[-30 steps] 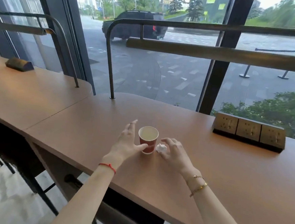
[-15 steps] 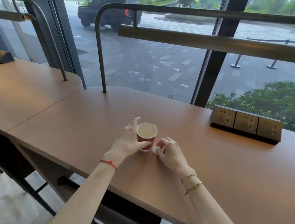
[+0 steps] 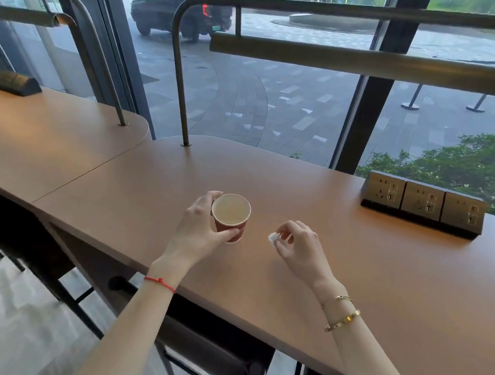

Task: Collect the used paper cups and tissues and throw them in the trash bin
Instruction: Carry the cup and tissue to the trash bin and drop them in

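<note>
Fingers of your left hand (image 3: 198, 231) curl round the red paper cup (image 3: 231, 217) just left of the frame's centre: your thumb lies across its lower front and your other fingers wrap behind the rim. The cup stands upright, its base at the brown counter (image 3: 298, 197); you cannot tell from this view whether it has left the surface. Its pale inside faces the camera. A red string (image 3: 160, 281) circles that wrist in the lower middle left.

Just right of centre, your right hand (image 3: 298, 246) hovers over the counter, its thumb and fingertips pinching a small white crumpled tissue (image 3: 273, 237), which hangs clear of the cup, with bare wood between them. Two gold bracelets (image 3: 341, 314) sit on that wrist, lower right.

At the far left edge a dark wedge-shaped socket box (image 3: 14, 82) rests on the neighbouring counter. At the right, near the window, a block of three power sockets (image 3: 423, 201) sits on the counter, well apart from your hands.
</note>
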The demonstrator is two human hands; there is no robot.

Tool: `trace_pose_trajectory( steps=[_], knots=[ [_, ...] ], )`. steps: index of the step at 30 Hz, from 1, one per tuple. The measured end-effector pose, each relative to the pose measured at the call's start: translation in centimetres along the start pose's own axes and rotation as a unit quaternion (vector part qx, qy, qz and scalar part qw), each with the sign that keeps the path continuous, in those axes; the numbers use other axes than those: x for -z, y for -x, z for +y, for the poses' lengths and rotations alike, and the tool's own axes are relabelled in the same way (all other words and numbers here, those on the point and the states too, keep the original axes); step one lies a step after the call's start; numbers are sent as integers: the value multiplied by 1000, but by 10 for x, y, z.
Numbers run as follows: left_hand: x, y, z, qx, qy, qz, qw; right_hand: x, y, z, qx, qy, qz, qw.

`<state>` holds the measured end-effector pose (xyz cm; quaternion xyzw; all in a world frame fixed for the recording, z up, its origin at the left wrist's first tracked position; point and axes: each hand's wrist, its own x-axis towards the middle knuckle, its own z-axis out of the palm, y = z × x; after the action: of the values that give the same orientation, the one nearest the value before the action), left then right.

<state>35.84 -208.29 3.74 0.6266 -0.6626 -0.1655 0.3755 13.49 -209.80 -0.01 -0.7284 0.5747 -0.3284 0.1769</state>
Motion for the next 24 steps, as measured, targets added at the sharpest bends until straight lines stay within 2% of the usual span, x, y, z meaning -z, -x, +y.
trace_pose_trajectory(
  steps=[5, 12, 19, 24],
  knots=[
    [35, 51, -8, 48, -17, 57, 997, -2, 11, -17, 62, -22, -27, 997],
    [68, 173, 3, 162, -36, 164, 972, -13, 44, -48, 184, -72, -134, 971],
    [62, 312, 30, 270, -70, 285, 917, -38, 108, -81, 300, -103, -259, 912],
    [47, 408, 54, 354, -87, 374, 853, -61, 162, -107, 382, -108, -353, 847]
  ],
)
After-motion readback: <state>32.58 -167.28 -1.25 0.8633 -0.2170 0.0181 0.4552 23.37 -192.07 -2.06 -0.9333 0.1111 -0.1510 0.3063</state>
